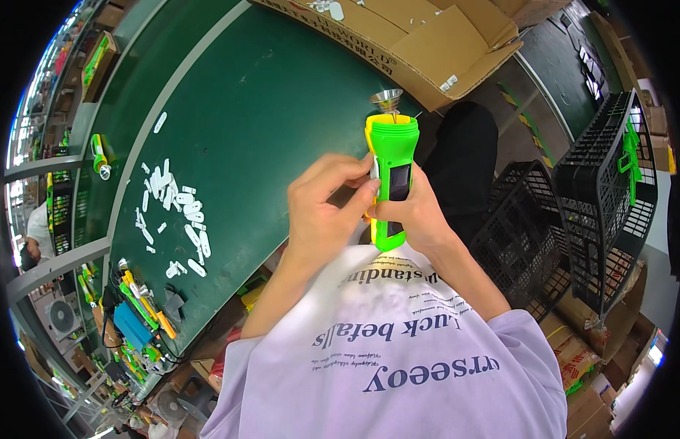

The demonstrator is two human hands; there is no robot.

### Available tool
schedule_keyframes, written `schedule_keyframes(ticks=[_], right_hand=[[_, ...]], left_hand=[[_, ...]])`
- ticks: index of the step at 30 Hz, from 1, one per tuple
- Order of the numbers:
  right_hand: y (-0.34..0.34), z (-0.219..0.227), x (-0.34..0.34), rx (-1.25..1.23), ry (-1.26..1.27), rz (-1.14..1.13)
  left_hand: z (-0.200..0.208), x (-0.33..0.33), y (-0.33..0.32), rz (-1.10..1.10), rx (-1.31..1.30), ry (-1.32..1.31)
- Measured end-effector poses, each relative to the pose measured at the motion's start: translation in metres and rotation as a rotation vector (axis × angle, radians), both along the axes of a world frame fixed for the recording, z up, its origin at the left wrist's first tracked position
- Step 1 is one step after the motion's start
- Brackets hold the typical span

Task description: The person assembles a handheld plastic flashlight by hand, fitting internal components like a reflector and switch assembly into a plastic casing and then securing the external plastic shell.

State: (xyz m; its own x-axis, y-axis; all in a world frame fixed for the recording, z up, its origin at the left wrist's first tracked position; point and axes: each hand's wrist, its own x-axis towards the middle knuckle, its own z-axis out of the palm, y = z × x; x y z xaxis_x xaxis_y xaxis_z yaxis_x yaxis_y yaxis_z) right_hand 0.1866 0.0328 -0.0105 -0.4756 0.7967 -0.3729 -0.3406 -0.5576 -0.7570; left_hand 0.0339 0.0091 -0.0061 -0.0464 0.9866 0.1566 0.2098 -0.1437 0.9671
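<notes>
A green and yellow flashlight body stands upright between my hands, above the table's near edge. A silver cone-shaped reflector sticks out of its open top, apart from the rim. My right hand is closed round the lower body from the right. On the other side my left hand pinches a small white plastic piece against the flashlight's yellow side. Fingertips hide most of that piece. Several loose white plastic pieces lie scattered on the green table, to the left.
An open cardboard box sits at the far side, holding a few white pieces. Black plastic crates stand at right. Another flashlight lies at the far left. Tools and a blue box crowd the table's lower left corner.
</notes>
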Motion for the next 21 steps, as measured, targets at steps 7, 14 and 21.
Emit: schedule_keyframes(ticks=[7, 14, 21], right_hand=[[-0.001, -0.008, 0.006, 0.009, 0.027, 0.003], [-0.004, -0.009, 0.005, -0.005, 0.015, -0.022], [-0.004, -0.007, 0.002, -0.015, -0.026, -0.018]], left_hand=[[-0.004, 0.008, -0.009, 0.069, 0.143, 0.219], [-0.005, 0.016, -0.012, 0.11, 0.126, 0.163], [-0.012, 0.022, -0.011, 0.181, -0.241, -0.382]])
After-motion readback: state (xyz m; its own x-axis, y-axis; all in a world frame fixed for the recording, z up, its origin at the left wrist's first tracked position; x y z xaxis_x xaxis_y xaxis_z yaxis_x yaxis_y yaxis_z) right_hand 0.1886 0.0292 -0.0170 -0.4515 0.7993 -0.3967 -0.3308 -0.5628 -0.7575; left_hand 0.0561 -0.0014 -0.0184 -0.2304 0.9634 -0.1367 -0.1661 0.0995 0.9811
